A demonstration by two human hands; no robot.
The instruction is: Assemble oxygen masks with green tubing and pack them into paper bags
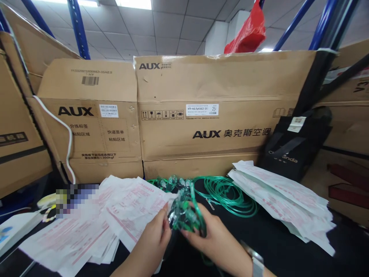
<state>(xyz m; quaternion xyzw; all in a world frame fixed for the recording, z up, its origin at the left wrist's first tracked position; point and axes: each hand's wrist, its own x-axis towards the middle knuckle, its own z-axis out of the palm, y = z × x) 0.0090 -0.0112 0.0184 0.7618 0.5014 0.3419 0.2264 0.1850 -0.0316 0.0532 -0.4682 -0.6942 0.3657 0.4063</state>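
A bundle of green plastic tubing with clear fittings (186,215), blurred in places, is held up in front of me between both hands. My left hand (158,231) closes on its left side, thumb up, next to a pale edge that I cannot make out well. My right hand (211,232) wraps round the right side, its fingers curled on the tubing. Behind them lies a loose coil of green tubing (227,196) on the black table surface (230,231). More green pieces with clear fittings (170,182) sit at the back, partly hidden by the bundle.
White printed paper packets (77,231) spread out on the left, and another stack of packets (285,204) lies on the right. AUX cardboard boxes (225,84) wall off the back. A black bag (294,148) stands at right; a white cable (70,142) hangs at left.
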